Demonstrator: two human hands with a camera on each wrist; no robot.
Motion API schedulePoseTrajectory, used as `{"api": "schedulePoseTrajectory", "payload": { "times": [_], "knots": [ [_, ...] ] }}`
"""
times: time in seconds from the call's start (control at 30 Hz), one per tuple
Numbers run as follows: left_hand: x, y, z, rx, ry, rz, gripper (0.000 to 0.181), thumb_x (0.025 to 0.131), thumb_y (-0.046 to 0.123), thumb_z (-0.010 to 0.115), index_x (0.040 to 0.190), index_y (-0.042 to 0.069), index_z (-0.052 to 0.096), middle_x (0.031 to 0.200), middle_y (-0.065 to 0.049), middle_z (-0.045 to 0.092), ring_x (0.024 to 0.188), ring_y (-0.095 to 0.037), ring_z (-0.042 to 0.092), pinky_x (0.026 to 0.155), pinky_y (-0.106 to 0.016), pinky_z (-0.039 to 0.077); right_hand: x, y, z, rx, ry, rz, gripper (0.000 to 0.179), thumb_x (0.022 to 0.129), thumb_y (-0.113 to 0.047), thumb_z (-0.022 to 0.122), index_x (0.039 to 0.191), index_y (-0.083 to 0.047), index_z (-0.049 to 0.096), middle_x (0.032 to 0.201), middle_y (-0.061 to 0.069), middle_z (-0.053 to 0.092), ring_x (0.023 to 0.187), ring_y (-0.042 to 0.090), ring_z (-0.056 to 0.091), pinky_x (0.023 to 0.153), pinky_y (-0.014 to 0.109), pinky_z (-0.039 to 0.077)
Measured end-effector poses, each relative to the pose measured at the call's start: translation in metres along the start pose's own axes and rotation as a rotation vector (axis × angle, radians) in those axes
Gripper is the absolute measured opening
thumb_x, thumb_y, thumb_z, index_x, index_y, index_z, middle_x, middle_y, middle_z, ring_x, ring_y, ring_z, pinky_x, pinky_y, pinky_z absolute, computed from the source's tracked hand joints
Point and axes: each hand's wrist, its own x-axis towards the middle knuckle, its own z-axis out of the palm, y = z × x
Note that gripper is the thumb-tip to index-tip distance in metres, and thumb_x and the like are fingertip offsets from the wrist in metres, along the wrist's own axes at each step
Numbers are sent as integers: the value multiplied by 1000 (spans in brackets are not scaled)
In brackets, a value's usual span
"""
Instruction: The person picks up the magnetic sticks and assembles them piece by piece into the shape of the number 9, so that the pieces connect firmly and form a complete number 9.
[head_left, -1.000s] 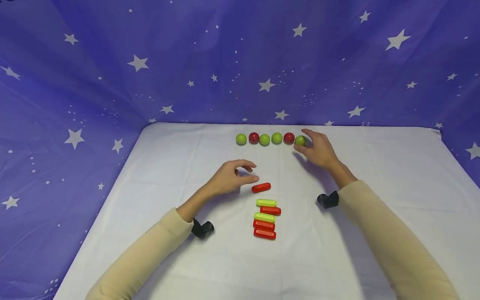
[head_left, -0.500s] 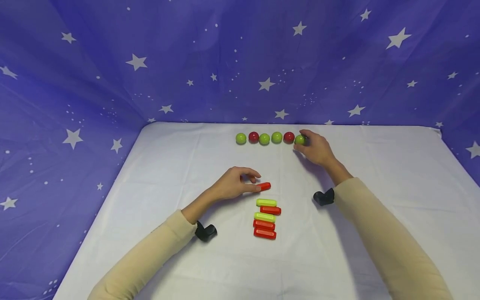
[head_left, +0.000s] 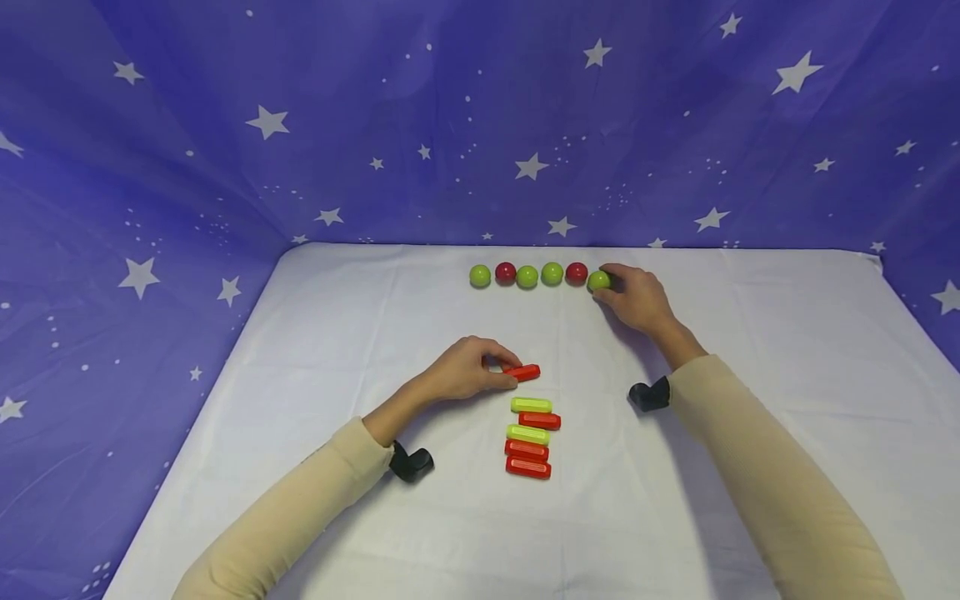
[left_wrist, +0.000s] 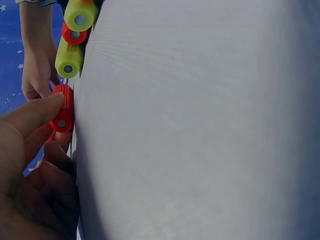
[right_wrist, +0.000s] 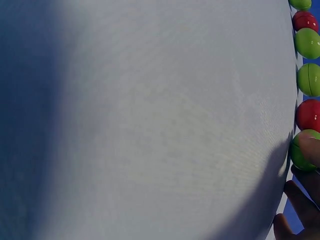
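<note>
head alone shows both: left fingers [head_left: 500, 381] pinching red stick [head_left: 528, 372], right fingers [head_left: 619, 272] green ball [head_left: 597, 281].

The white counter [head_left: 450, 533] carries a green ball [head_left: 598, 281] between the right fingers [head_left: 618, 270] and, leftward from them, a row of five more balls [head_left: 527, 277], red and green. A red stick [head_left: 529, 372] sits between the left fingers [head_left: 499, 350]; on their near side lie five more sticks [head_left: 528, 434], red and lime.

Left hand [head_left: 463, 369] pinches a red bar [head_left: 529, 372], far of five red and yellow-green bars [head_left: 528, 435]. Right hand [head_left: 637, 300] grips a green ball [head_left: 598, 281], rightmost in the far row of balls [head_left: 552, 273].
</note>
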Motion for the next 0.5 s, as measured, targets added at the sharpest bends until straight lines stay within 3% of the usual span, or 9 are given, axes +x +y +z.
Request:
{"api": "schedulePoseTrajectory", "payload": {
  "times": [0.3, 0.5],
  "knots": [
    [-1, -4, 0, -53, 11, -4, 25, 83, 21, 81, 107, 15, 77, 98, 8, 70, 82, -13, 56, 70, -26, 46, 0, 0, 0, -11, 4, -25, 48, 94, -16, 67, 136, 3, 54, 129, 26, 58, 124, 45, 49, 108, 56, 31],
    [-1, -3, 0, -41, 16, 3, 26, 83, 22, 81, 108, 15, 77, 98, 8, 70, 81, -14, 56, 70, -27, 46, -1, -1, -1, -12, -3, -22, 47, 94, -16, 67, 135, 3, 54, 130, 26, 58, 124, 45, 49, 107, 56, 31]
  ]
}}
